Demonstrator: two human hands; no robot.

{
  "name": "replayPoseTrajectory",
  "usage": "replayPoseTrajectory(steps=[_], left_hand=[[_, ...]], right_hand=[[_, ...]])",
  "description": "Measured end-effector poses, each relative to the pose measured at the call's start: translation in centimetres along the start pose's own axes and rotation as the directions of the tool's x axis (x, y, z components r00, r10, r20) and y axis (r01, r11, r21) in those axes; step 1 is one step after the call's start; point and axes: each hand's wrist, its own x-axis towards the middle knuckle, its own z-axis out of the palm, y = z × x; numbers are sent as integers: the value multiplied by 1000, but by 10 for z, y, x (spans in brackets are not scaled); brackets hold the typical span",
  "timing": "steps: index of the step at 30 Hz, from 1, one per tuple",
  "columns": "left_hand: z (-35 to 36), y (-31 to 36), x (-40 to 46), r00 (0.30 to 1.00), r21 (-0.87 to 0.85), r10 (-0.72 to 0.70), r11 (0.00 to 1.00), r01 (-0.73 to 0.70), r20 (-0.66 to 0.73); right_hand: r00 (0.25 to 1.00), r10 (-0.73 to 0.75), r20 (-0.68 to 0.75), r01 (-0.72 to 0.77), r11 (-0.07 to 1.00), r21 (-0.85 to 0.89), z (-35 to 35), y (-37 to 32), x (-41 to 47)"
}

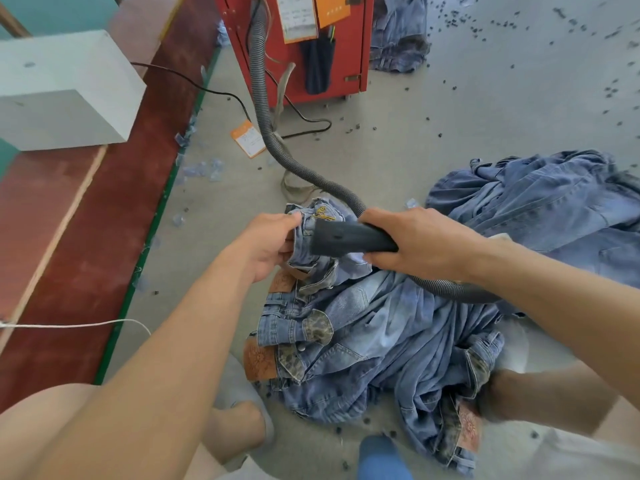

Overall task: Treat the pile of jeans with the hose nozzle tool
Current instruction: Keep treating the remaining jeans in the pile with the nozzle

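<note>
The black nozzle (349,239) is gripped by the right hand (412,242) just above the pile of jeans (374,327) on the floor. A raised waistband is pinched by the left hand (268,245) beside the nozzle mouth. Part of the hose (263,109) is hidden behind the right forearm.

The jeans (374,327) under the hands are faded light blue, with leopard-print trim and orange-brown patterned patches (258,362). The nozzle (349,239) in the right hand (415,244) is matte black; its ribbed hose (263,109) is dark grey. Beyond the hands stands a red cabinet (349,46) bearing orange tags. The floor (450,126) is pale grey, speckled with dark bits. Left of the left hand (266,244) runs a reddish-brown board (86,244) edged green.
</note>
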Motion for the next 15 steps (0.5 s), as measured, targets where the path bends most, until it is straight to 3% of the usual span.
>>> replayPoseTrajectory(steps=[5, 11, 15], left_hand=[[-3, 0, -4, 1000, -27, 18, 999, -18, 5], [2, 1, -1, 1000, -93, 24, 995, -25, -15], [5, 2, -3, 998, -116, 28, 993, -22, 49]], right_hand=[[989, 2, -148, 10, 997, 78, -20, 9, 0], [999, 41, 28, -42, 999, 20, -14, 19, -6], [999, -1, -46, 4, 998, 67, -3, 1, 2]])
